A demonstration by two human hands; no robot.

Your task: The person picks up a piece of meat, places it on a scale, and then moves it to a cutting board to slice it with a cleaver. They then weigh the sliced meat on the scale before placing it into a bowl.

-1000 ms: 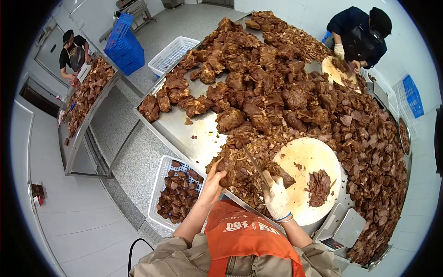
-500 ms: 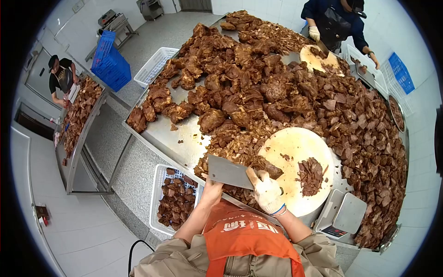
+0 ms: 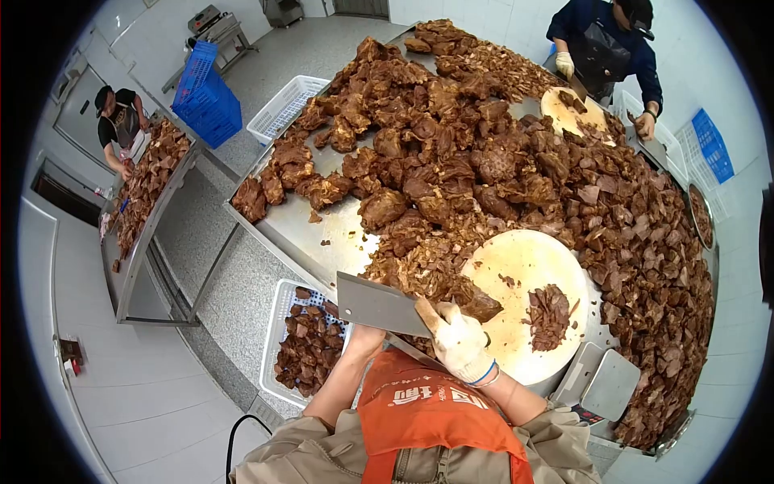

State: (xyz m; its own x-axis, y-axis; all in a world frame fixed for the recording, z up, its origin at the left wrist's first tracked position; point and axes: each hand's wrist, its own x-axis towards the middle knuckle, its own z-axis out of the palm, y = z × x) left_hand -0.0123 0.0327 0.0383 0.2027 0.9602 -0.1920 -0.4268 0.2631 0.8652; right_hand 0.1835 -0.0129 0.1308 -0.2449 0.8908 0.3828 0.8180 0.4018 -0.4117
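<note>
Cutting room, items listed left to right.

1. Side table (image 3: pixel 121 266), steel, loaded with brown cooked meat; a person (image 3: pixel 117 109) works at its far end.
2. Blue crate (image 3: pixel 205 93) and an empty white basket (image 3: pixel 282 105) on the floor beyond.
3. White floor basket (image 3: pixel 268 355), just below the main table's near edge, part-filled with meat pieces.
4. Left hand (image 3: pixel 364 335), bare, raised at the table edge under the blade. Its fingers are hidden, so I cannot tell whether it is open or closed.
5. Cleaver (image 3: pixel 379 305), lifted off the board, broad side up, blade pointing left over the basket and table edge.
6. Right hand (image 3: pixel 455 339), in a white glove, fist closed around the cleaver handle.
7. Main table (image 3: pixel 322 234), steel, heaped with whole meat chunks (image 3: pixel 451 153); chopped scraps (image 3: pixel 419 270) lie near the person.
8. Single chunk (image 3: pixel 481 305), at the left edge of the round board (image 3: pixel 524 266), just beside the gloved hand.
9. Sliced pile (image 3: pixel 551 315) on the board's right half.
10. Scale (image 3: pixel 601 379), near right.
11. Co-worker (image 3: pixel 613 48), far right, at a second board (image 3: pixel 568 113).

Step, as I judge it: between cuts, blade up, chunk waiting. A stroke from here calls for turning the edge down and keeping the bare hand clear.
</note>
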